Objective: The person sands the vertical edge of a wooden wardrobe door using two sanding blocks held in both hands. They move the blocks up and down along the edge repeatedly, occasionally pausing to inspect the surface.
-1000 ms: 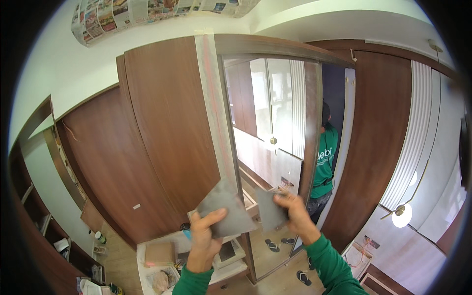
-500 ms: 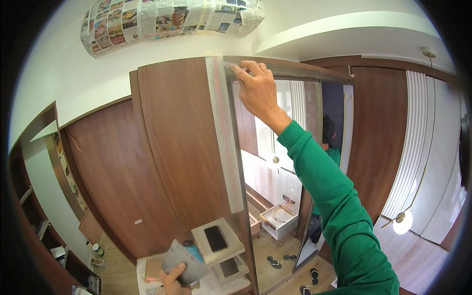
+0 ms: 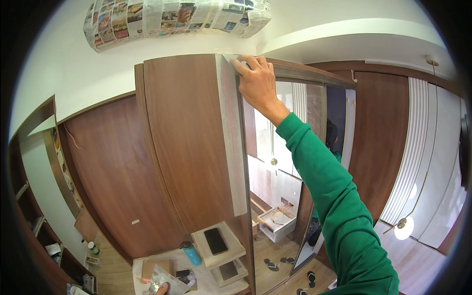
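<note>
At the top of the head view, the right hand (image 3: 256, 81) reaches overhead in a green sleeve (image 3: 334, 196), its fingers (image 3: 246, 64) bent together and pressed on the upper end of a pale grey edge strip (image 3: 230, 137). That strip lies along the front edge of a tall brown wardrobe panel (image 3: 189, 142), its long axis running nearly vertical, upper end by the ceiling, lower end pointing down toward the floor. Just right of the strip stands a mirrored door (image 3: 275, 196). Down at the lower edge, the left hand (image 3: 162, 289) barely shows beside a grey sheet (image 3: 164, 281); whether its fingers grip it I cannot tell. Nearby, a shallow pale box (image 3: 219, 243) carries a dark phone (image 3: 215, 241), with a blue bottle (image 3: 191, 253) just beside it.
</note>
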Motion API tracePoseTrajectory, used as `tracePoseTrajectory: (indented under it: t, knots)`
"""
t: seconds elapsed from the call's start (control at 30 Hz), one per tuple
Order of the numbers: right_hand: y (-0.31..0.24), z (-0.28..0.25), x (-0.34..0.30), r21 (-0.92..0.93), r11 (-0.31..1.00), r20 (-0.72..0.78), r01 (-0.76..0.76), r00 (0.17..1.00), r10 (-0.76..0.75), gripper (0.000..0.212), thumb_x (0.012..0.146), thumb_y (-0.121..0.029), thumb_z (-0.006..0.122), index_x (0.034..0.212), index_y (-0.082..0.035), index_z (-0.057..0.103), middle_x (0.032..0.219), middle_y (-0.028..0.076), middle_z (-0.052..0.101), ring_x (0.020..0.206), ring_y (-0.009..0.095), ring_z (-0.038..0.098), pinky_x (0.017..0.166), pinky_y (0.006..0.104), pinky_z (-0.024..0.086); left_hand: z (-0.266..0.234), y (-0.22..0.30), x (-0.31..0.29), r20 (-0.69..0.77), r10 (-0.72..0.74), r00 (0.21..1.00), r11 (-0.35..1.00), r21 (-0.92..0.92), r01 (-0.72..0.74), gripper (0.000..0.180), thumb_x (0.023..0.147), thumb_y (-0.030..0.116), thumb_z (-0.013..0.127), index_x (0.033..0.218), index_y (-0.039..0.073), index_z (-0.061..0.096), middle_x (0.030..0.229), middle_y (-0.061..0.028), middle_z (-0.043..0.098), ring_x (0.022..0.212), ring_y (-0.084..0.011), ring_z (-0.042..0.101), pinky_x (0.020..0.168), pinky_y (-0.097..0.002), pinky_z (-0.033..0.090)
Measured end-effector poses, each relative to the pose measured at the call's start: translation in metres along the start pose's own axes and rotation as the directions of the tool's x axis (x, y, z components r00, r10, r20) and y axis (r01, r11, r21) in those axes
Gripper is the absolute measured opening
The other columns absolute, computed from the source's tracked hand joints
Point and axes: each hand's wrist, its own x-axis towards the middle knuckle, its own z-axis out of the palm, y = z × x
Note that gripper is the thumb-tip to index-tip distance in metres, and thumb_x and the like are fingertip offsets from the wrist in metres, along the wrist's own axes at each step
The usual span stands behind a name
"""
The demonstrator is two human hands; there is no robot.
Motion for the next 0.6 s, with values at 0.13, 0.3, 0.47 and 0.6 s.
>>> tracePoseTrajectory:
  t: [0.13, 0.3, 0.47, 0.6]
  knots:
    - [0.0, -0.001, -0.003, -0.011, 1.0, 0.025, -0.004, 1.0, 0.005, 0.043, 0.082, 0.003, 0.066, 0.119, -0.018, 0.075, 0.12, 0.0, 0.068, 0.11, 0.027, 0.059, 0.089, 0.0415, 0.044, 0.007, -0.005, 0.0, 0.012, -0.034, 0.999, 0.999, -0.022, 0.034, 0.04, 0.093, 0.002, 0.067, 0.131, -0.006, 0.063, 0.121, -0.0105, 0.069, 0.108, -0.0234, 0.066, 0.088, -0.0342, 0.055]
    - [0.001, -0.009, -0.009, -0.023, 0.999, 0.052, 0.03, 0.998, -0.029, 0.039, 0.085, 0.002, 0.065, 0.118, -0.017, 0.075, 0.12, 0.0, 0.069, 0.109, 0.026, 0.059, 0.089, 0.0413, 0.044, 0.013, -0.008, -0.004, 0.072, 0.006, 0.997, 1.0, -0.001, -0.006, 0.042, 0.094, 0.007, 0.068, 0.134, -0.007, 0.062, 0.126, -0.0103, 0.069, 0.114, -0.0221, 0.063, 0.095, -0.0339, 0.05]
    - [0.013, -0.016, 0.006, 0.013, 1.0, 0.041, 0.018, 0.999, -0.018, 0.035, 0.089, -0.001, 0.064, 0.118, -0.016, 0.075, 0.121, 0.001, 0.07, 0.105, 0.026, 0.06, 0.088, 0.0407, 0.045, 0.018, -0.012, 0.002, 0.052, -0.015, 0.999, 1.0, -0.004, 0.015, 0.048, 0.094, 0.006, 0.067, 0.139, -0.006, 0.057, 0.13, -0.0108, 0.067, 0.118, -0.0229, 0.062, 0.098, -0.0337, 0.049]
    - [0.013, -0.012, 0.011, 0.016, 0.999, 0.04, 0.052, 0.998, -0.052, 0.034, 0.089, -0.002, 0.064, 0.118, -0.017, 0.076, 0.118, 0.0, 0.07, 0.105, 0.026, 0.06, 0.087, 0.0407, 0.044, 0.02, -0.014, 0.007, 0.04, -0.025, 0.999, 1.0, -0.011, 0.026, 0.05, 0.093, 0.003, 0.066, 0.141, -0.004, 0.056, 0.13, -0.0115, 0.067, 0.119, -0.0245, 0.063, 0.101, -0.0348, 0.05]
